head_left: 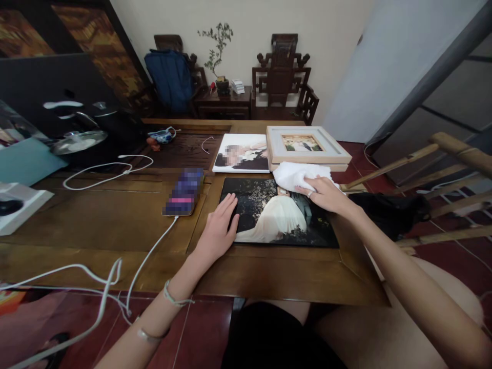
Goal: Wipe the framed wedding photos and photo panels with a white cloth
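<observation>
A dark wedding photo panel [282,218] lies flat on the wooden table [249,269]. At its left edge rests my left hand [219,225], fingers stretched out flat on the panel and the table beside it. My right hand [325,193] presses a white cloth [298,175] onto the panel's upper right part. Some of that hand's fingers are bent over the cloth, and the cloth covers part of the picture. Just behind the panel lie a white-edged photo panel [242,160] and light wooden picture frames [277,148], stacked.
Left of the panel, a phone [184,192] is plugged into a white cable [148,259] that hangs over the front edge. A tea tray [184,146] with a blue-and-white teapot [163,135] sits behind. A bamboo chair [418,154] stands at right.
</observation>
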Demonstrator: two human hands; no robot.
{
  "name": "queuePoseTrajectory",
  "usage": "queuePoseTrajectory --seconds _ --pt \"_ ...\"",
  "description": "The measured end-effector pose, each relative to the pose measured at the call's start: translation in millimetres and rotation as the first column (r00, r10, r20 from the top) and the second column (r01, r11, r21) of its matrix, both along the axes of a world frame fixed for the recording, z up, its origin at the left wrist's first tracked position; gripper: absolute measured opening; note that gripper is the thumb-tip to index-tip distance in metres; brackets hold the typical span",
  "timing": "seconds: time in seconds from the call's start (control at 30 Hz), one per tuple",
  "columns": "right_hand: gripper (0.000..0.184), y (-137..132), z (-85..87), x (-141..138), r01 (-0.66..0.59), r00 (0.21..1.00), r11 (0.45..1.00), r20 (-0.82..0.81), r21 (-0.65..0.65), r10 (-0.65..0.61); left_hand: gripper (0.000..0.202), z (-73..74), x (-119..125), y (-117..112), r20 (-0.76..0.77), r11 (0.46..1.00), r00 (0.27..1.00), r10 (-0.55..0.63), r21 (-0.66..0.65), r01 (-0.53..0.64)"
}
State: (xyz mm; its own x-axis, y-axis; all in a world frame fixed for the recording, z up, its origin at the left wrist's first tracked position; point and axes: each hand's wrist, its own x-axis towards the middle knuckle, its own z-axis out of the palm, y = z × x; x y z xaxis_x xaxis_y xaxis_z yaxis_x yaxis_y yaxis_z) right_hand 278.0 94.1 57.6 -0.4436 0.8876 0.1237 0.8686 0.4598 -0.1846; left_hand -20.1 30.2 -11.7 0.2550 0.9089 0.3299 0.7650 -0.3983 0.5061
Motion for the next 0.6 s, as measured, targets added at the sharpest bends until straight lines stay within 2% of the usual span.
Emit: queuePoseTrajectory --seconds 0.07,0.13,0.27,0.37,0.43,0.53,0.6 --pt "0.030 -8 -3.8 0 -0.025 1.000 0.999 -0.010 0.029 0.025 0.044 -0.5 0 1 -0.004 1.000 1.000 -0.002 0.002 0.002" --pt "0.025 -28 -9.6 1 -0.055 0.998 0.997 -0.024 0.054 0.057 0.044 -1.1 0 1 -0.010 1.000 1.000 -0.003 0.009 0.003" --pt "0.018 -91 -18.3 8 -0.103 0.992 0.994 -0.065 0.042 0.106 0.044 -1.7 0 1 -0.024 1.000 1.000 0.002 0.009 -0.002" --pt "0.016 -138 -16.8 8 -0.168 0.985 0.986 -0.045 0.017 0.168 0.045 -1.4 1 1 -0.028 1.000 1.000 0.008 -0.001 -0.008" --pt "0.020 -160 -13.6 5 -0.205 0.979 0.979 -0.009 -0.002 0.205 0.045 -0.9 1 1 -0.030 1.000 0.999 0.013 -0.005 -0.013" --pt "0.025 -169 -9.9 0 -0.215 0.976 0.976 0.016 -0.037 0.216 0.045 0.5 2 0 -0.030 1.000 0.999 0.013 -0.009 -0.013" --pt "0.023 -157 -8.8 -4 -0.176 0.984 0.984 -0.003 -0.041 0.176 0.044 1.5 2 0 -0.022 1.000 1.000 0.016 -0.011 -0.017"
